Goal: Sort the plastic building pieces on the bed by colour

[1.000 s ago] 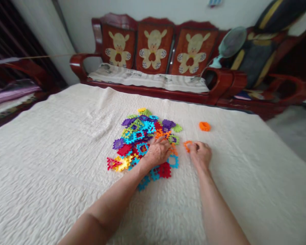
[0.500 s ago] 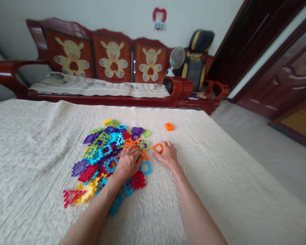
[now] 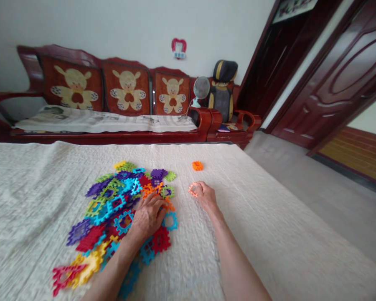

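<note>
A loose heap of colourful plastic interlocking tiles (image 3: 124,221) with notched edges covers the left-middle of the cloth. Over its right side lies my left hand (image 3: 148,215), palm down, fingers extended across several orange tiles (image 3: 148,190). Whether those fingertips grip a tile is not shown. My right hand (image 3: 207,197), to the right of the heap, pinches an orange frame-shaped tile (image 3: 193,189) by its right side. Behind that hand a small orange stack of tiles (image 3: 197,166) sits apart on the cloth. A blue frame tile (image 3: 170,221) lies beside my left thumb.
The heap rests on a table or bed with a cream quilted cloth (image 3: 269,234). Beyond its far edge stands a red wooden sofa (image 3: 113,137) with bear-patterned cushions. A small fan (image 3: 201,88) and an armchair (image 3: 228,136) are at its right, near a dark door (image 3: 326,83).
The view has tilted up and turned right. My right hand has drawn the orange frame tile slightly away from the heap. My left hand stays on the heap.
</note>
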